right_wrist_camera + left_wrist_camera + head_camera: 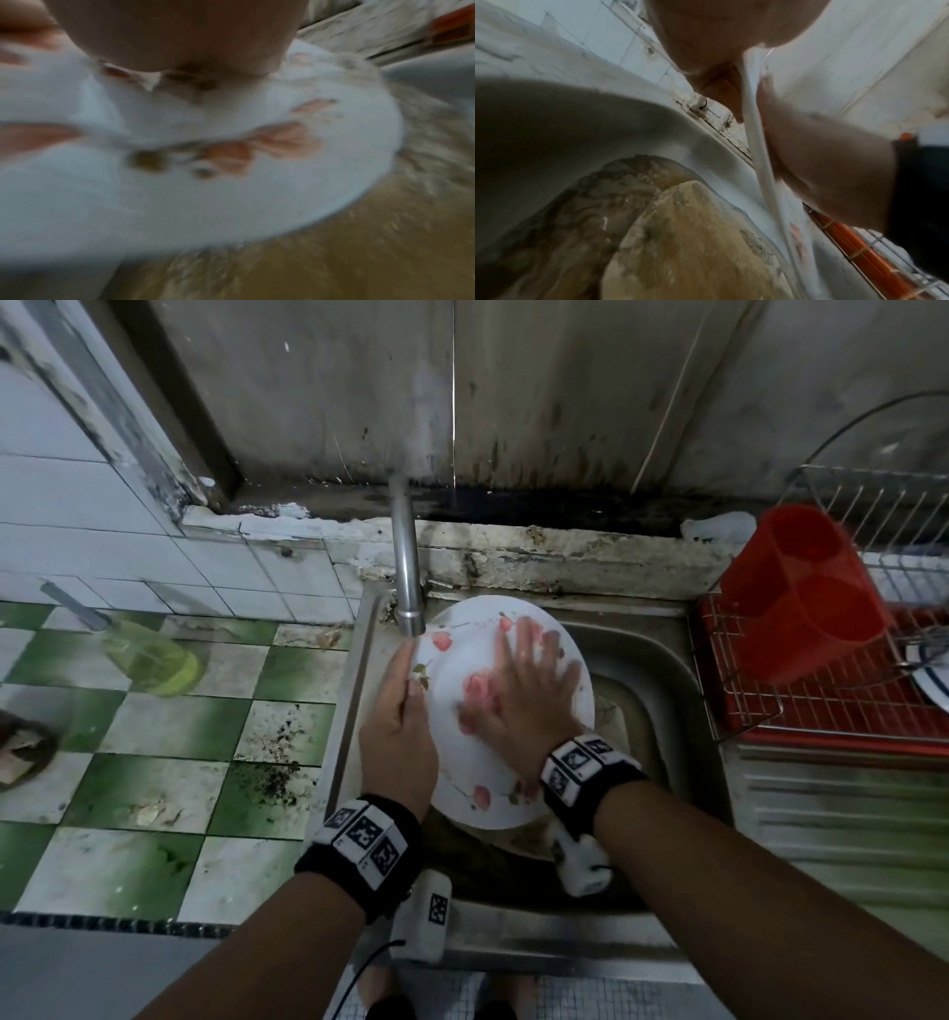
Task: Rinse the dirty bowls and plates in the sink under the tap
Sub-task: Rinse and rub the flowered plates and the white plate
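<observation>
Tilting over the steel sink (662, 660), a white plate (462, 762) with pink flower prints sits between both hands, its upper rim just under the spout of the tap (408, 567). The left hand (398, 737) grips the plate's left edge — thumb along the front face, fingers curled behind it, as the left wrist view shows with the rim (754, 130) running between them. The right hand (524, 690) lies flat on the plate's face with fingers spread and straight, blurred. In the right wrist view the plate (231, 192) fills the frame over brown murky water in the basin; small brown specks sit on it near a flower print.

No brand or readable writing shows — only black-and-white square marker patterns on the two wristbands. A red cutlery holder (801, 593) stands in a wire dish rack (832, 711) to the right of the sink.
</observation>
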